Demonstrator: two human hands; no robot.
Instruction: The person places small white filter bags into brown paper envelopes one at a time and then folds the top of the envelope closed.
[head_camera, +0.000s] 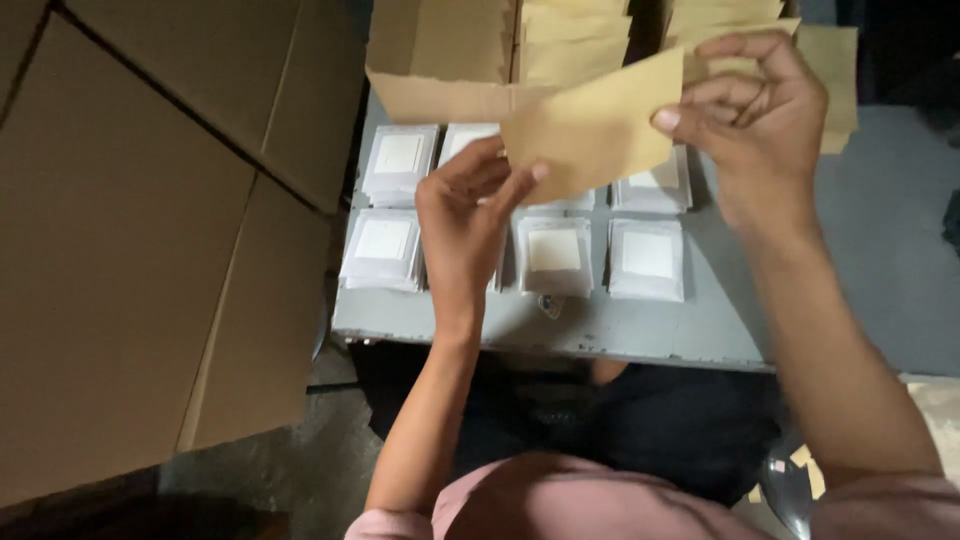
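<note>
The room is dim, and a grey bench (640, 340) sits in front of you, with a dark floor below it. On your left side stand big brown cardboard boxes (150, 230), right up next to the bench.

You hold one brown paper envelope (595, 125) up in the air, above the bench. Your left hand (470, 215) pinches its lower left edge, and the grip is closed on the paper with the thumb and fingers. Your right hand (755, 110) holds the upper right corner, and that grip is closed on the paper too. The envelope is tilted, with its right end higher than its left.

Under the envelope, small white packets (648, 260) lie flat on the bench in two rows. Each one has a pale square in the middle. Your left hand and the envelope hide some of them.

At the far edge of the bench there are stacks of brown envelopes (450, 45), side by side. One more stack (835, 85) shows behind your right hand.

Your pink sleeves (560, 505) show at the bottom, close to you.
</note>
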